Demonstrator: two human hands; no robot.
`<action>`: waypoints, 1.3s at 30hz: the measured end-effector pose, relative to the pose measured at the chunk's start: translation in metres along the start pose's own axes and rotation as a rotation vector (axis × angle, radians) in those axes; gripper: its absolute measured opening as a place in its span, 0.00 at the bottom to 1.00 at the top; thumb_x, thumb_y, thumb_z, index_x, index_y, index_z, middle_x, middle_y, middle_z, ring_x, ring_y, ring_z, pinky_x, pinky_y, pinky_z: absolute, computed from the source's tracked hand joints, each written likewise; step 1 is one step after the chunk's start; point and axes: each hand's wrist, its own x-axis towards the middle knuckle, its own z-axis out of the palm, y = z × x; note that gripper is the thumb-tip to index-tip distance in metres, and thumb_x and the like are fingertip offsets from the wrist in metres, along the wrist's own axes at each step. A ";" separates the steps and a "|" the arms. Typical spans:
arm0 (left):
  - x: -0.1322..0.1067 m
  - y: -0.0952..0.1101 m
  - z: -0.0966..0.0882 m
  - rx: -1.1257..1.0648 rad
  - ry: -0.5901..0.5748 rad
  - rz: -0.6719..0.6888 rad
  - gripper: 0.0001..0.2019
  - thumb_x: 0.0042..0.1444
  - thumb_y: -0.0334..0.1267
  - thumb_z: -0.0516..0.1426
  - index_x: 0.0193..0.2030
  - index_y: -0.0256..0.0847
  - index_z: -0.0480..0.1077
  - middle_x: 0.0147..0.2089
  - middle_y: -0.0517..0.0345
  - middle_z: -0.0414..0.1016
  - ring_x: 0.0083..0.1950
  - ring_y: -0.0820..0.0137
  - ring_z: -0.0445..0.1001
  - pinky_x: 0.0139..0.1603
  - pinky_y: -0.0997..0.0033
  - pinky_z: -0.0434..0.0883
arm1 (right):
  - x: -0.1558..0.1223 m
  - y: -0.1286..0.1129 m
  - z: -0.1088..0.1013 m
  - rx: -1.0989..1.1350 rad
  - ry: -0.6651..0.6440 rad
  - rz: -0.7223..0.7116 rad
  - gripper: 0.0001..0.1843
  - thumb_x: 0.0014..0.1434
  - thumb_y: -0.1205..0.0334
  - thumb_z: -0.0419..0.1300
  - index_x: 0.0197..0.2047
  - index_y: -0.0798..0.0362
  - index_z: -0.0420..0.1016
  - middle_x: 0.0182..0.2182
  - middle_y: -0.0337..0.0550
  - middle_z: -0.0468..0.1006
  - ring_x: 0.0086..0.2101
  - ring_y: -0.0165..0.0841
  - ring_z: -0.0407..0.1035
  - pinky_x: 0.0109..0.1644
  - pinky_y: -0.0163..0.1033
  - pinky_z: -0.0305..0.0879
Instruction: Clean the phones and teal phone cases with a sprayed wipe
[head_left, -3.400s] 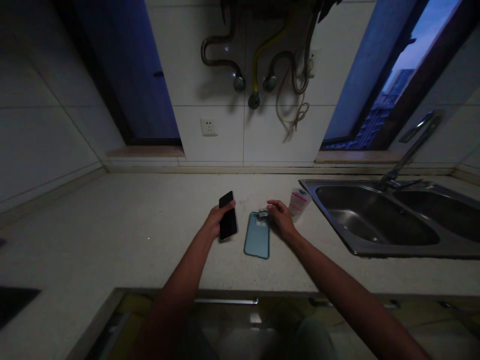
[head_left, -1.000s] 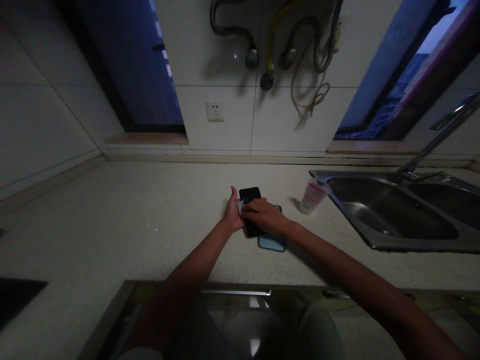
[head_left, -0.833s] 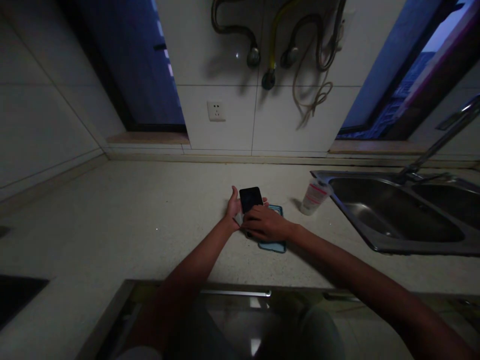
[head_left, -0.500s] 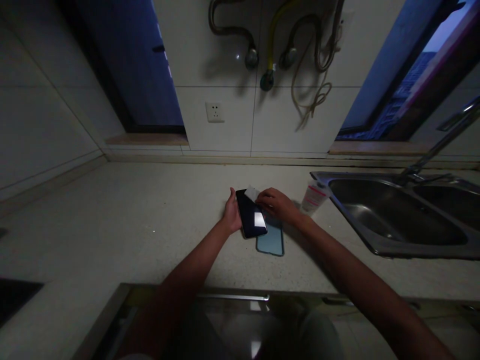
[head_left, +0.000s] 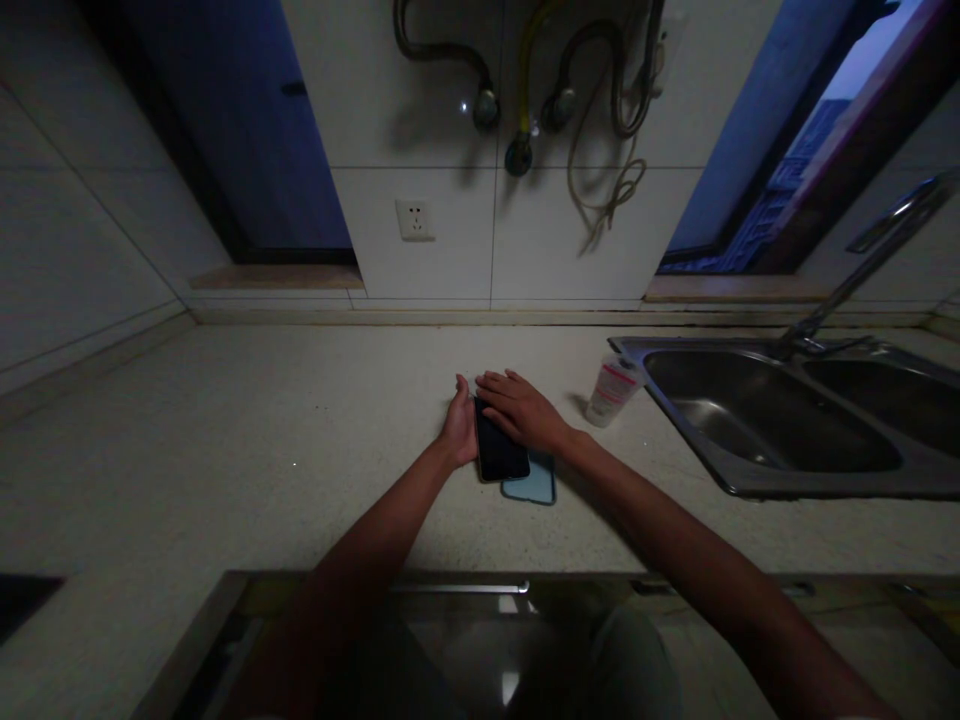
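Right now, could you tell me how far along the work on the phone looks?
Done: the phone is out of its blue case, which lies on the counter partly under it. In hand: the left hand steadies the phone's edge while the right hand lies flat across its top end; whether it presses a wipe there is hidden. Left: the phone is not yet back in the case.

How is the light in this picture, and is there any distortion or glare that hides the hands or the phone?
Head view: dim overall, brightest at the window top right; wide-angle lens bends the counter edges and sink; no glare on the phone, its screen plain black; left hand and right hand dark but sharp enough; blue case partly hidden.
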 end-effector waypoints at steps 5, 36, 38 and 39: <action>0.005 0.005 -0.010 -0.032 0.019 -0.024 0.42 0.64 0.69 0.41 0.58 0.30 0.73 0.47 0.34 0.81 0.52 0.49 0.81 0.54 0.50 0.75 | -0.002 -0.012 -0.003 0.022 -0.095 -0.202 0.23 0.72 0.54 0.54 0.62 0.58 0.73 0.60 0.56 0.76 0.65 0.45 0.65 0.73 0.63 0.51; 0.001 0.030 -0.017 -0.143 0.124 0.383 0.31 0.68 0.60 0.43 0.62 0.40 0.71 0.60 0.41 0.76 0.63 0.49 0.73 0.58 0.44 0.71 | -0.027 -0.008 -0.014 0.325 0.174 0.081 0.12 0.69 0.56 0.59 0.52 0.50 0.79 0.49 0.52 0.83 0.46 0.39 0.79 0.51 0.47 0.78; 0.001 0.030 -0.018 -0.127 0.122 0.382 0.32 0.68 0.60 0.43 0.61 0.39 0.71 0.57 0.41 0.78 0.58 0.51 0.77 0.55 0.49 0.74 | -0.029 -0.010 -0.011 0.439 0.151 0.188 0.18 0.68 0.53 0.61 0.56 0.51 0.76 0.48 0.52 0.83 0.43 0.38 0.81 0.49 0.45 0.79; 0.001 0.030 -0.020 -0.125 0.124 0.386 0.31 0.68 0.60 0.43 0.60 0.38 0.72 0.55 0.42 0.79 0.55 0.53 0.78 0.52 0.52 0.75 | -0.030 -0.011 -0.010 0.502 0.138 0.237 0.19 0.67 0.52 0.62 0.57 0.50 0.76 0.48 0.51 0.84 0.41 0.37 0.81 0.47 0.44 0.79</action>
